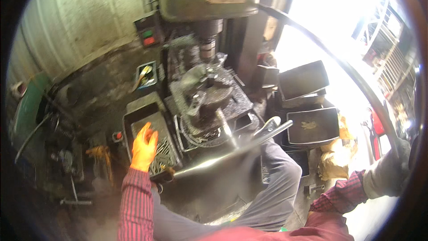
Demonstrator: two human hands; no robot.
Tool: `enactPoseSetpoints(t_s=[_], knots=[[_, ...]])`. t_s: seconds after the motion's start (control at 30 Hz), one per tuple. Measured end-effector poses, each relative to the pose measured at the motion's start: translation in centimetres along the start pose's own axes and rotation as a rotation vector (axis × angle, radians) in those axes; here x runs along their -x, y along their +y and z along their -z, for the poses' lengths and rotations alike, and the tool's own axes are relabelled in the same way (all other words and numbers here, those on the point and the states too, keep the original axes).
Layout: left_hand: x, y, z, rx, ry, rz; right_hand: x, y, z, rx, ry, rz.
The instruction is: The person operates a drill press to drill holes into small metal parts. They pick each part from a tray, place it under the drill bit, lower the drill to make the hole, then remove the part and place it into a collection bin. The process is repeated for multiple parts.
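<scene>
My left hand [145, 147], in an orange glove, is over a dark metal tray [129, 122] with its fingers loosely apart; I see nothing held in them. Beside it in the tray lie several short metal pins [164, 151]. My right hand [387, 172], in a grey glove, is closed round the lower end of a long curved lever [352, 69] at the right edge; its fingers are partly lost in shadow. In the middle, a round clamping chuck [207, 87] sits on the machine table under the drill spindle [207, 48]. What the chuck holds is not clear.
A shiny metal bar [232, 149] slants across in front of the machine, above my legs. Dark trays [312, 127] are stacked at the right, by a tan sack [334, 163]. A switch box [148, 35] with green and red buttons and a small blue tray [146, 75] are behind.
</scene>
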State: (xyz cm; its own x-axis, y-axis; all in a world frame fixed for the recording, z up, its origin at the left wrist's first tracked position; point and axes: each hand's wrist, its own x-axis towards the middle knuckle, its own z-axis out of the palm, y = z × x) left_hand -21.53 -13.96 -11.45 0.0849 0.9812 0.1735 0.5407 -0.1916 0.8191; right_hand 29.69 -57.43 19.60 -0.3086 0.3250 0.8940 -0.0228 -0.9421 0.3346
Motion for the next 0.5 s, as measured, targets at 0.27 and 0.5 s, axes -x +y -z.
enactPoseSetpoints(t_s=[0.27, 0.5], knots=[[0.1, 1.6, -1.5, -0.105, -0.13, -0.072, 0.5, -2.6, 2.4, -0.298, 0.152, -0.127], [-0.2, -0.5, -3.1, -0.011, -0.167, -0.11, 1.1, -3.3, 3.2, -0.406, 0.105, -0.122]])
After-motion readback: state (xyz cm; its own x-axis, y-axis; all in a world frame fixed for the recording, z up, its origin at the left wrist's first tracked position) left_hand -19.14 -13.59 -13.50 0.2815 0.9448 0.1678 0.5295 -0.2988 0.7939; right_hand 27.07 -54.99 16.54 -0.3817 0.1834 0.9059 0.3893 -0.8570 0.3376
